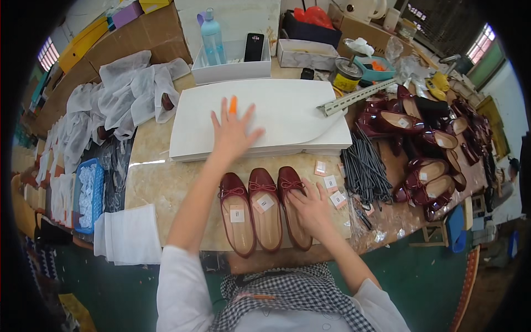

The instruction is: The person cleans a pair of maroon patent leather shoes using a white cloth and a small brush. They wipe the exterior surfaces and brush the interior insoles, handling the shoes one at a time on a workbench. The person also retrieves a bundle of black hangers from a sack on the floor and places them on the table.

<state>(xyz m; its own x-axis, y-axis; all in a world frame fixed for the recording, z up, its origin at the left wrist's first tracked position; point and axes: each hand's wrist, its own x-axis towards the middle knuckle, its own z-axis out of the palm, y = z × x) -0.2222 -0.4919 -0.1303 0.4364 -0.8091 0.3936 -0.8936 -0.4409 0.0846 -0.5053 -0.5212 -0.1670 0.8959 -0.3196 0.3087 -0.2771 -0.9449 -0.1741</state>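
1) My left hand point(235, 133) is spread wide over the paper point(191, 124); blur hides whether it presses, and a sideways push could slide the top sheet
2) My right hand point(314, 211) lies on the right shoe point(294, 226); I cannot tell if it grips, and dragging fingers could loosen the bow point(290, 185)
3) All 3 shoes point(269, 231) sit heels to the table's point(149, 185) front edge, so 1 knock could drop 1
4) Loose tags point(330, 183) near that hand could scatter if brushed

Three lined-up shoes point(268, 227), one bottle point(212, 41)
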